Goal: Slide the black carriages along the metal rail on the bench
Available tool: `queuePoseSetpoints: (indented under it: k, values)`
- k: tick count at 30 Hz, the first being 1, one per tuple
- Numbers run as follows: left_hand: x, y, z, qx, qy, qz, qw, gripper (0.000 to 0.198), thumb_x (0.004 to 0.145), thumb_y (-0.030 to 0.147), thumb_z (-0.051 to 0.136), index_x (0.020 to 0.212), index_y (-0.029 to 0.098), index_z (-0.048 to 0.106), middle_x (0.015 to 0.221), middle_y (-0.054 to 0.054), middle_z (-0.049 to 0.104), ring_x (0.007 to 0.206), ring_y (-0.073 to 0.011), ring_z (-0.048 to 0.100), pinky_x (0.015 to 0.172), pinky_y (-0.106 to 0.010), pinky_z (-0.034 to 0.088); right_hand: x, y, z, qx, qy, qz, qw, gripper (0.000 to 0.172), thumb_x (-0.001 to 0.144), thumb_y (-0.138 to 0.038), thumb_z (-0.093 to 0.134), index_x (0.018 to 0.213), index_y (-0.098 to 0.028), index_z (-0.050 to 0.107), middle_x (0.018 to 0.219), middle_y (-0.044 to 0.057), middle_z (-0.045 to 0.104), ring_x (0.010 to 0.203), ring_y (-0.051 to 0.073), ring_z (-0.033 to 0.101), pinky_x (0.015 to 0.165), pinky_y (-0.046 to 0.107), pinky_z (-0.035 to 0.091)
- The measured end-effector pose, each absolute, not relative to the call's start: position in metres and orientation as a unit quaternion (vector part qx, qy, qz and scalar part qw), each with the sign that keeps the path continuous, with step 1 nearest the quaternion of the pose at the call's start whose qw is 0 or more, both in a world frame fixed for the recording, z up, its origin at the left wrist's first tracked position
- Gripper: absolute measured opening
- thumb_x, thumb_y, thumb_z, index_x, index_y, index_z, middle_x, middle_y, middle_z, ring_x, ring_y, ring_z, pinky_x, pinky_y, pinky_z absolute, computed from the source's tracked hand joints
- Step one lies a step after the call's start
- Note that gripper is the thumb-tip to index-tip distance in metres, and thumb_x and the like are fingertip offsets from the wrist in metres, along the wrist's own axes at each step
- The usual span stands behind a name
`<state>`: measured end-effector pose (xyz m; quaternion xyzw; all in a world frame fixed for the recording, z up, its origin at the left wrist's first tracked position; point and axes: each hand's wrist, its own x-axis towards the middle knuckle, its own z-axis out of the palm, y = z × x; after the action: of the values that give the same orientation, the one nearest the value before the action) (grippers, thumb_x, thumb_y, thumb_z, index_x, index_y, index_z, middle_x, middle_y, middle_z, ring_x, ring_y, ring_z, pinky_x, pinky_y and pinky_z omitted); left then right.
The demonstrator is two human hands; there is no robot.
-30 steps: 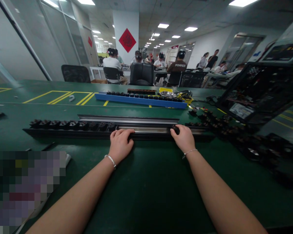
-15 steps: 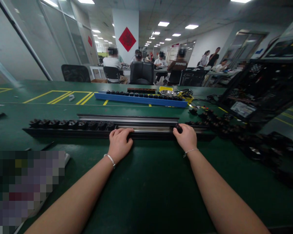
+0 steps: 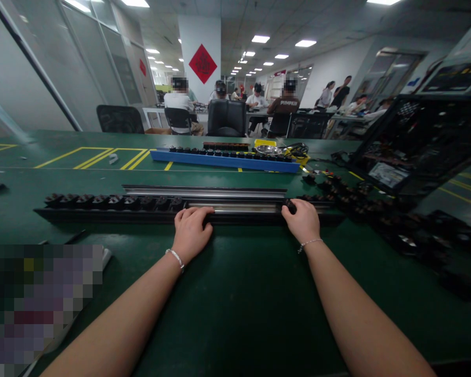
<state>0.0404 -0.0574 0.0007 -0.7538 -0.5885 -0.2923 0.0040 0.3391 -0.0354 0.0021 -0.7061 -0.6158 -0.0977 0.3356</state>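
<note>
A long black rail (image 3: 243, 210) lies across the green table, its left part filled with a row of small black round parts (image 3: 110, 201). My left hand (image 3: 190, 230) rests on the rail's near edge, fingers curled over it. My right hand (image 3: 303, 221) sits further right on the rail, fingers closed on a small black part (image 3: 289, 206) in the channel. A second silver rail (image 3: 204, 191) lies just behind.
A blue rail (image 3: 223, 159) with more black parts lies further back beside a metal bowl (image 3: 268, 150). Loose black parts (image 3: 349, 201) are heaped at the right near a black crate (image 3: 419, 146). People sit at tables in the background.
My right hand has slid a little to the right along the rail with the small black part. My left hand has stayed in place.
</note>
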Motion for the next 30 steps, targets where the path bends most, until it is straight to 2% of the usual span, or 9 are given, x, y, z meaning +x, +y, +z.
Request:
queuePoseSetpoints:
  k: [30]
  values:
    - [0.041,-0.057,0.0,-0.752,-0.59,-0.295,0.007,0.036,0.075,0.022,0.049,0.109,0.029,0.059,0.107,-0.001,0.066,0.11,-0.022,0.051,0.102,-0.045,0.026,0.35,-0.036,0.004,-0.718,-0.59,-0.122,0.348,0.028,0.072,-0.035,0.048,0.077,-0.015,0.067,0.09,0.012,0.067,0.087,0.024,0.057,0.083,0.035,0.041]
